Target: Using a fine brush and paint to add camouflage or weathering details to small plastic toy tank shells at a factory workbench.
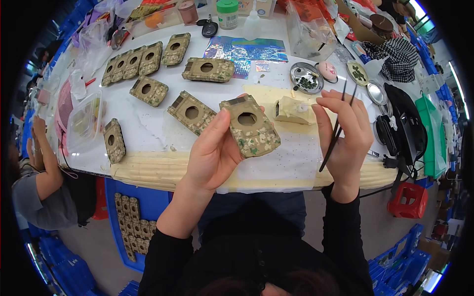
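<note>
My left hand (210, 155) grips a camouflage-painted model tank hull (259, 135), tilted up above the table's near edge, its round opening facing me. Black tweezers (330, 150) are tucked in the fingers of my right hand (348, 130), points upward. My right thumb and forefinger come close together beside a tan block (291, 111) with a small whitish bit on top; whether they pinch something thin I cannot make out. Just behind my left hand lies another camouflage hull (190, 112). A round metal dish (305, 79) with small dark green pieces stands beyond the tan block.
More hulls (133, 61) stand at the back left, and a single hull (114, 140) near the left edge. A shiny sheet (266, 48), white dropper bottle (252, 23) and black bag (407, 123) lie around. Below is a blue tray (112, 197) of hulls; another person's arm (47, 165) is at left.
</note>
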Demonstrator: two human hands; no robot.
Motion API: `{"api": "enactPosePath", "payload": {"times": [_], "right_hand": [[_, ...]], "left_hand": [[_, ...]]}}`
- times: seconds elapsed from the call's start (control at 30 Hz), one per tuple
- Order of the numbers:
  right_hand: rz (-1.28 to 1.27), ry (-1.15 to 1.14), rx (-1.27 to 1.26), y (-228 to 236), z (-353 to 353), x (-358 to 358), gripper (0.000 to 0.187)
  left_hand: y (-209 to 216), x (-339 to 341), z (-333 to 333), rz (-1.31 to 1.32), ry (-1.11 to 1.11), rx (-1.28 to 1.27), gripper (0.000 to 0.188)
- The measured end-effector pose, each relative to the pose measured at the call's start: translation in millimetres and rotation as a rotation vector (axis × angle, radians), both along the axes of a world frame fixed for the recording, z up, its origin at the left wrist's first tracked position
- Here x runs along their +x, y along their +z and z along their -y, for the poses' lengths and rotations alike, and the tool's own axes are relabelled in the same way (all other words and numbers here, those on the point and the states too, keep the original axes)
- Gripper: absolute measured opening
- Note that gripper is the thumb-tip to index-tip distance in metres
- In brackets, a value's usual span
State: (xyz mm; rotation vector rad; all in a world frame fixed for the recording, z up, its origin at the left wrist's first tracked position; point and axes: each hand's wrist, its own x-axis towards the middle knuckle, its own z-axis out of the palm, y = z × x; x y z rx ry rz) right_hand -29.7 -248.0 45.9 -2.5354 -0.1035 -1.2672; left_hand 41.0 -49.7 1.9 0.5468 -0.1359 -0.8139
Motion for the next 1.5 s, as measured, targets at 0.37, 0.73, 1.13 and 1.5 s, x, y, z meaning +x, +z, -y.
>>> {"api": "enactPosePath", "payload": {"times": [0.37,0.73,1.13,1.5], "right_hand": [[-0.026,0.5,0.615,-12,-44,-12,0.015],[-0.028,0.443,0.526,-11,-53,-10,0.014],[-0.027,0.454,0.497,-14,-51,-9,0.013],[0.048,0.018,0.367,-11,-8,-6,0.007]], "left_hand": [[5,-5,1,0.056,-0.042,0.073,0.051],[3,-4,0,0.083,-0.034,0.07,0.05],[3,-4,-1,0.082,-0.034,0.075,0.05],[-2,-2,-1,0.093,-0.006,0.074,0.052]]}}
